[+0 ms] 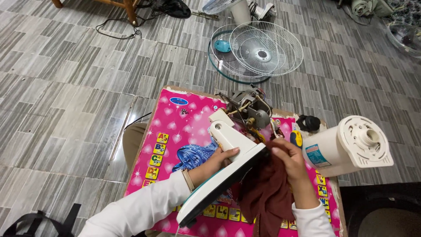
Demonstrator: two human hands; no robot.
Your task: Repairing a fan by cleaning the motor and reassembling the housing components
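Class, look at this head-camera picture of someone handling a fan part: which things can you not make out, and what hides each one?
- Right hand: palm and fingertips, wrapped in the dark red cloth.
- White fan stand: underside, turned away; left hand covers part.
- Fan motor: wiring too small to trace.
- Pink mat: lower edge cut off, middle covered by arms.

The right hand's (pixel 287 158) fingers (pixel 277 153) sink into a dark red cloth (pixel 265 197), which runs off the bottom edge. The white fan housing's (pixel 228 166) underside stays hidden; the pink worktop's (pixel 175 127) near edge is cut off.
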